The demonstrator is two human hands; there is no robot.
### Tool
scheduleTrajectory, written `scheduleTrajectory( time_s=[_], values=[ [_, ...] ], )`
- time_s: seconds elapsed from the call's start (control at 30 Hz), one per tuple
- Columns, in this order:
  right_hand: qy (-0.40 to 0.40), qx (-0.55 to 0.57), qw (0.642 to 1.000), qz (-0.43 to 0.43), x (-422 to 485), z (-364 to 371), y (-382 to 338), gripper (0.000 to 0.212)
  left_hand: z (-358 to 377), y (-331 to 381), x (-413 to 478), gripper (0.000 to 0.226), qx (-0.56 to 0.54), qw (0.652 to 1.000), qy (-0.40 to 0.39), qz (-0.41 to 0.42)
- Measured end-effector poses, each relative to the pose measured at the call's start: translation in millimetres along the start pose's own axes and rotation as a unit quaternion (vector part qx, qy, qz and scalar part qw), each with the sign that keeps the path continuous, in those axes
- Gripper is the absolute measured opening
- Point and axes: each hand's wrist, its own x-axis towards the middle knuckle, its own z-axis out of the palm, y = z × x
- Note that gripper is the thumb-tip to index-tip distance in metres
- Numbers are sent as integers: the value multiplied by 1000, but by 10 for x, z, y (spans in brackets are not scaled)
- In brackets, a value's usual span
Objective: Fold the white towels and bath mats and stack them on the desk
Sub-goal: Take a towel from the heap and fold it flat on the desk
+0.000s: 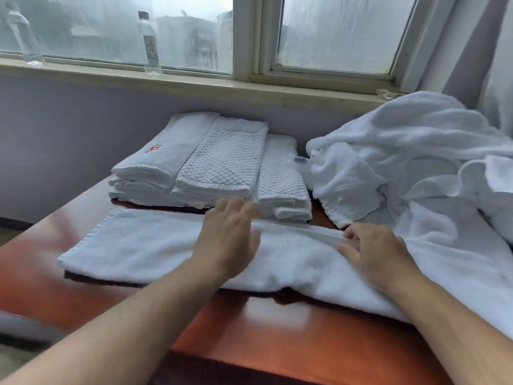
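While the fingers point(350, 235) of the R hand point(374, 247) curl over the flat woven band at the far edge of the towel point(138, 245), thumb just below, pinching that band, the L hand point(230, 234) lies palm down on the towel's middle w/ fingers straight and spread, released and gripping nothing; it's motion-blurred. The towel lies lengthwise across the reddish wood counter point(263, 329), doubled over. Its left end is flat and square. Its right end runs under the R wrist, and I can't tell where it ends against the other white cloth there. Just behind it, at the back of the counter, sit three folded stacks side by side, touching: plain towels point(155, 162) on the left w/ a small red mark on top, waffle-weave mats point(224, 159) in the middle, and a lower waffle-weave stack point(280, 184) to the right. Right of those, a big heap point(416, 151) of crumpled white cloth fills the counter's right side up to sill level. Behind everything is a sill point(194, 84) w/ a clear bottle point(151, 45) standing upright, a 2nd bottle point(25, 37) far left, and a fogged window point(333, 31).
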Motion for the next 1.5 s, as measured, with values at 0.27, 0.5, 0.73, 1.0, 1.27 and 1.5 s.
scheduleTrajectory(
  time_s=[0.27,0.5,0.73,1.0,1.27,1.5],
  values=[
    [-8,5,998,58,-666,-60,559,38,451,774,-98,58,-7,975,-172,143],
    [-68,9,998,5,-816,-47,825,63,582,793,-227,80,27,968,-201,150],
    [189,35,952,239,-1042,-163,1009,36,559,908,-421,79,12,980,-167,107],
    [290,476,660,504,-1333,-469,1009,46,638,892,-417,82,15,983,-151,109],
    [174,651,567,473,-1147,-540,972,15,610,879,-459,80,-4,986,-131,106],
    [343,403,756,386,-1022,-611,750,20,462,832,-432,34,-160,982,-58,87]
  ],
)
